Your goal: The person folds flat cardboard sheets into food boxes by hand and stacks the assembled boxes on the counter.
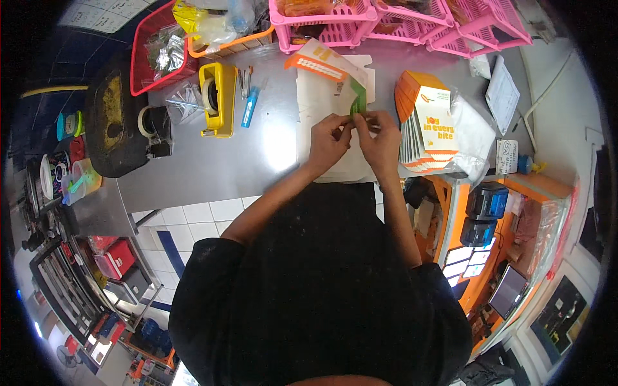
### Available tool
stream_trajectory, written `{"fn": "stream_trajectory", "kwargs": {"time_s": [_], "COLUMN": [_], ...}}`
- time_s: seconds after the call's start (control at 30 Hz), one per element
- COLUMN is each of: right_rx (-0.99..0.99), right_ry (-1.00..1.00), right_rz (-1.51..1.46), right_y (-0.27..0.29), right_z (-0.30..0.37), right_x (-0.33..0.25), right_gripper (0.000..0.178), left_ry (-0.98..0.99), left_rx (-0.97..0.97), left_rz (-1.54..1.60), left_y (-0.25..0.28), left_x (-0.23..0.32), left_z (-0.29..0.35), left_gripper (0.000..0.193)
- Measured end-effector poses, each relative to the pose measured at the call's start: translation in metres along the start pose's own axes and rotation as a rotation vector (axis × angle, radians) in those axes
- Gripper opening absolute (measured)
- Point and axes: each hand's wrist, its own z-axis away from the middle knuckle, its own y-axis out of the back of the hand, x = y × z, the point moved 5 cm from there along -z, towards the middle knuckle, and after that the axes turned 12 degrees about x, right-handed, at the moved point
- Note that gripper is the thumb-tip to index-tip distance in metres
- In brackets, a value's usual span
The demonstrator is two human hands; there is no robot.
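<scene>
A thin card carton in orange, white and green (351, 72) is held up at the middle of the metal table, partly folded. My left hand (329, 145) pinches the near end of its green part from the left. From the right, my right hand (381, 143) grips the same green end, thumb and fingers pressed together close to the left fingertips. The fingers hide the exact fold between them. Under the carton lies a pale flat sheet of cardboard (310, 109). Close to my right hand, a stack of flat orange and white printed cartons (432, 125) leans in a fan.
To the left stand a yellow tape dispenser (224, 100), a blue marker (250, 108) and a dark tape dispenser (152, 125). Pink plastic racks (325, 29), a red basket (143, 61) and an orange basket (235, 40) line the back. A clear plastic bag (473, 138) lies right of the stack.
</scene>
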Motion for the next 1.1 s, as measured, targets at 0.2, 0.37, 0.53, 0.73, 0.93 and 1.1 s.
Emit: {"fn": "stream_trajectory", "kwargs": {"time_s": [0.2,0.37,0.53,0.73,0.93,1.1], "right_rx": [0.197,0.182,0.191,0.228,0.215,0.201], "right_ry": [0.334,0.464,0.452,0.24,0.026,-0.081], "right_rz": [0.253,0.326,0.325,-0.059,-0.302,-0.419], "right_y": [-0.002,-0.006,-0.001,0.009,0.009,0.01], "right_z": [-0.015,-0.006,-0.006,-0.013,-0.017,-0.019], "right_x": [-0.034,-0.039,-0.037,-0.033,-0.027,-0.021], "right_gripper": [0.037,0.032,0.031,0.025,0.021,0.022], "left_ry": [-0.032,0.257,0.255,-0.046,-0.167,-0.115], "left_rx": [-0.082,0.057,0.075,0.147,0.04,0.022], "left_rz": [0.014,0.363,0.377,0.181,0.007,0.018], "left_y": [0.002,0.008,0.001,0.004,0.002,0.003], "left_x": [0.01,0.018,0.027,0.033,0.045,0.052], "left_z": [-0.013,-0.042,-0.048,-0.044,-0.038,-0.038], "left_gripper": [0.008,0.013,0.016,0.015,0.013,0.016]}}
